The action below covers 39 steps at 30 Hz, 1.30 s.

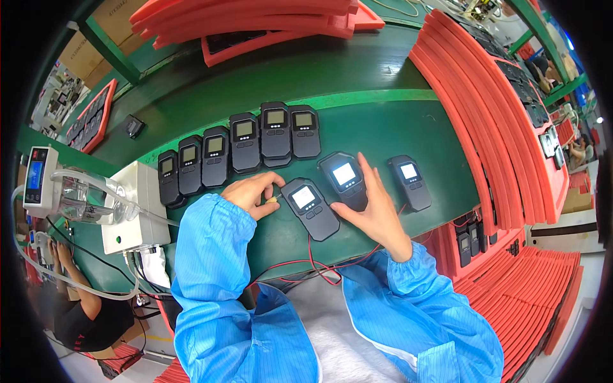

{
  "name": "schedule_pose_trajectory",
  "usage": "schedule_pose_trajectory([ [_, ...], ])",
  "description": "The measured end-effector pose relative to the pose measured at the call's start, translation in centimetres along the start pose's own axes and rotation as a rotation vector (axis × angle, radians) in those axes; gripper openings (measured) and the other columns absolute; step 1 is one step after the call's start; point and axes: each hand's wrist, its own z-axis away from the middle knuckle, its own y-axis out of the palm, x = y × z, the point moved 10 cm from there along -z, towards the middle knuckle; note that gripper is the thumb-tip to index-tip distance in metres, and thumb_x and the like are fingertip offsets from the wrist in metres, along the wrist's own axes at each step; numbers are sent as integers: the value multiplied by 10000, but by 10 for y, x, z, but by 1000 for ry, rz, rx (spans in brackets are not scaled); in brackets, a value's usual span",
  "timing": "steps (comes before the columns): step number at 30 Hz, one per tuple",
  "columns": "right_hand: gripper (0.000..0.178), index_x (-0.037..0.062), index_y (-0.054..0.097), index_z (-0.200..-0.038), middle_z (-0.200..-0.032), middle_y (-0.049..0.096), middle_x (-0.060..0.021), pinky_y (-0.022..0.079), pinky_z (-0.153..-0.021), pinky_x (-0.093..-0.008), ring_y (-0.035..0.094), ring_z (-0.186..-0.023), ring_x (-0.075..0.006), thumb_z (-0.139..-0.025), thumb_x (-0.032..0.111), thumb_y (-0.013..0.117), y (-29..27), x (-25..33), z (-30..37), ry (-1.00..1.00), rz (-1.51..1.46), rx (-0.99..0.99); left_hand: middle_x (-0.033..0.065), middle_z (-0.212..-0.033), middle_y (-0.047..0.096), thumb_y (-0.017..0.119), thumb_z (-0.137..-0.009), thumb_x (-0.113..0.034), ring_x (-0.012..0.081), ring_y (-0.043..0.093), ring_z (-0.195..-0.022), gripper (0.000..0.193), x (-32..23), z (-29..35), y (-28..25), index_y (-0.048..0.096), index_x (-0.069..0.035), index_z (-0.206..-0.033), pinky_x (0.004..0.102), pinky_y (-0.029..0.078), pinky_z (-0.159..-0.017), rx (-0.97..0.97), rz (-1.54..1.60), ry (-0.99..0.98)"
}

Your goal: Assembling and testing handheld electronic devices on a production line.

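My left hand [253, 193] is pinched around a small yellow piece [272, 200] beside the upper left edge of a black handheld device [311, 209]. That device has a lit white screen and lies tilted on the green bench, with a red wire near its lower end. My right hand [377, 210] is open, with thumb and fingers spread around the lower right of a second lit handheld device [345, 180]. The thumb points towards the first device. Farther right lies a third lit handheld device [410, 183]. No firm grip by the right hand shows.
Several black handheld devices with unlit screens [245, 142] stand in a row behind my hands. A white box [137, 207] with clear tubing is at left. Red foam trays [472, 115] are stacked at right. Red and black wires [311, 258] cross the bench's front edge.
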Motion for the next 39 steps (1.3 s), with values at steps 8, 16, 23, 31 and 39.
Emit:
schedule_pose_trajectory([
  [8,1002,59,222,-1507,-1432,417,-263,202,-1177,-471,339,-1378,-425,-713,253,803,1,0,-2,-13,-59,33,30,-805,512,727,-794,-162,170,552,-639,407,1,-3,-1,539,-135,-1154,352,474,-610,-16,7,-13],
  [16,1007,54,235,-1505,-1403,454,-264,244,-1162,-452,392,-1352,-411,-703,237,815,-1,3,-2,-6,-57,-6,27,-798,515,724,-782,-182,168,561,-644,403,4,-5,-1,547,-134,-1141,346,474,-607,-13,2,-26],
  [23,963,26,287,-1494,-1347,518,-225,354,-1085,-354,500,-1274,-287,-696,129,816,-5,-9,-2,177,-355,-56,9,-766,516,734,-758,-162,134,520,-583,412,2,-7,-1,561,-129,-1131,304,445,-557,-41,8,13],
  [31,920,-17,294,-1485,-1354,519,-169,381,-1052,-318,512,-1238,-210,-707,38,782,-17,-2,-5,90,-567,-174,6,-742,517,742,-740,-139,104,492,-545,421,4,-8,-1,574,-107,-1125,273,421,-519,-54,21,8],
  [39,900,-23,300,-1481,-1375,499,-170,366,-1065,-322,494,-1256,-213,-711,27,764,-24,14,-4,16,-616,-185,12,-734,520,750,-731,-141,103,487,-538,428,5,-9,-3,573,-87,-1117,271,416,-514,-53,25,9],
])
